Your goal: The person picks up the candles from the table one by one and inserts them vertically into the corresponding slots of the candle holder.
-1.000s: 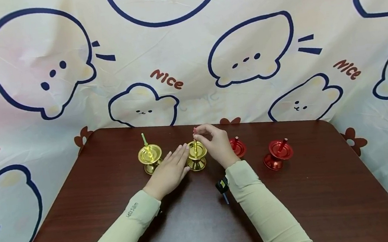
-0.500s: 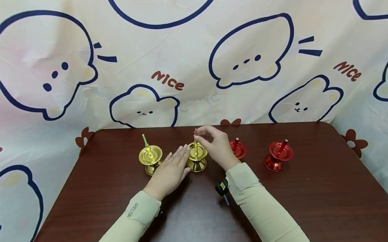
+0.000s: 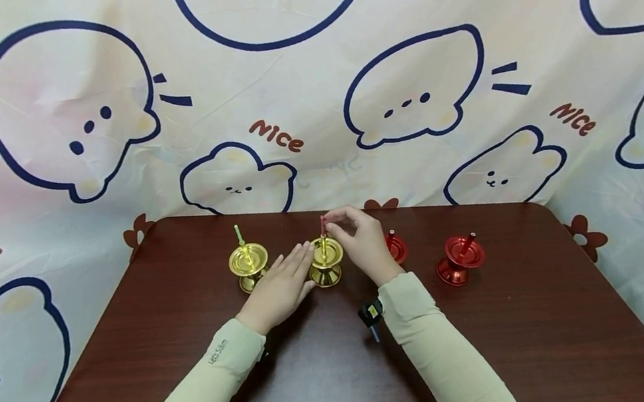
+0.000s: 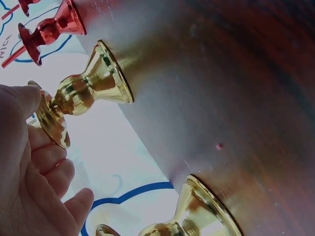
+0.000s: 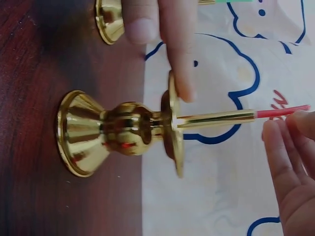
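Observation:
A gold candlestick [image 3: 326,274] stands upright at the middle of the table's far side. My left hand [image 3: 280,288] holds its dish by the rim, thumb and fingers on either side in the left wrist view. Out of the candlestick's slim gold tube [image 5: 216,118] rises a thin red stick [image 5: 283,111], its lower end at or inside the tube's mouth. The thumb and fingertips of my right hand [image 3: 366,246] pinch the stick near its free end. A second gold candlestick [image 3: 248,261], topped by a thin green stick [image 3: 238,234], stands to the left.
Two red candlesticks stand to the right, one [image 3: 397,249] partly behind the right hand, the other [image 3: 461,260] in full view. A tiny pink bit [image 4: 219,146] lies on the dark wooden table [image 3: 331,374]. Behind hangs a printed cloth [image 3: 319,80].
The right fingers have shifted slightly on the red stick, and more of it shows above the gold tube. The left hand and the candlesticks stay in place.

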The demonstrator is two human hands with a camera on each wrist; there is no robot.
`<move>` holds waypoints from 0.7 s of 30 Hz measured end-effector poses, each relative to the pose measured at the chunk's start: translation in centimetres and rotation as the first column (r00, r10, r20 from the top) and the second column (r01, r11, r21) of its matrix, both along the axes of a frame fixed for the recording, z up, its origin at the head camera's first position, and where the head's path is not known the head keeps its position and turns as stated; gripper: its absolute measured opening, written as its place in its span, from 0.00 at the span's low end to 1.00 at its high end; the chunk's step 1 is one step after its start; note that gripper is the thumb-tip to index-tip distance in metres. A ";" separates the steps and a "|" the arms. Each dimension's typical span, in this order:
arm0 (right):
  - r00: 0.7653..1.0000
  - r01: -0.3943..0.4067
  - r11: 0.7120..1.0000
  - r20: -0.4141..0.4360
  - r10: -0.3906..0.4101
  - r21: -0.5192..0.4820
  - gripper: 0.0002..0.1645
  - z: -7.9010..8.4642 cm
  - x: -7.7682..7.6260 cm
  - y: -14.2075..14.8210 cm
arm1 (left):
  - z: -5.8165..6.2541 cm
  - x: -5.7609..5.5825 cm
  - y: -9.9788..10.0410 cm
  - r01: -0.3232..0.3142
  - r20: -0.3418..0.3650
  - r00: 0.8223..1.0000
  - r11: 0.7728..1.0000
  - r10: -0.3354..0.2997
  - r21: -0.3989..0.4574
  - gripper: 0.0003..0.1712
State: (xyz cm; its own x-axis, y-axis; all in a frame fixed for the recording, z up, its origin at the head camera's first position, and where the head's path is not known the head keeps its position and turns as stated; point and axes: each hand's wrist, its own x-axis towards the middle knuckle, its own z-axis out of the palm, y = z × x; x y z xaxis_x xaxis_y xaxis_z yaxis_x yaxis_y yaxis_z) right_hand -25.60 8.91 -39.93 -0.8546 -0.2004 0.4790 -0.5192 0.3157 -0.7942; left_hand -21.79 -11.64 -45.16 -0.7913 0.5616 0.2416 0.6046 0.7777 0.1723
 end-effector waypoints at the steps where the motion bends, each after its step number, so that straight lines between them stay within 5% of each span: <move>1: 1.000 -0.002 1.000 -0.007 0.002 0.003 0.08 0.1 0.2 0.1 | 0.0 0.0 0.0 -0.002 0.002 1.000 1.000 0.002 -0.001 0.36; 21: 0.998 0.051 0.991 -0.031 -0.047 0.125 0.09 0.2 4.9 3.0 | -0.1 -0.1 -0.4 -0.012 0.020 1.000 1.000 0.012 0.025 0.35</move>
State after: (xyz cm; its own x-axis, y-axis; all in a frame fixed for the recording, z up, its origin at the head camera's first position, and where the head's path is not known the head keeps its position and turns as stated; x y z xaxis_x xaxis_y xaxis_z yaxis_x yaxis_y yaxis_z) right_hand -20.67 11.87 -39.70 -0.8514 -0.2190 0.4767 -0.5223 0.4377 -0.7318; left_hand -21.85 -12.00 -45.30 -0.8028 0.5459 0.2396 0.5914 0.7803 0.2035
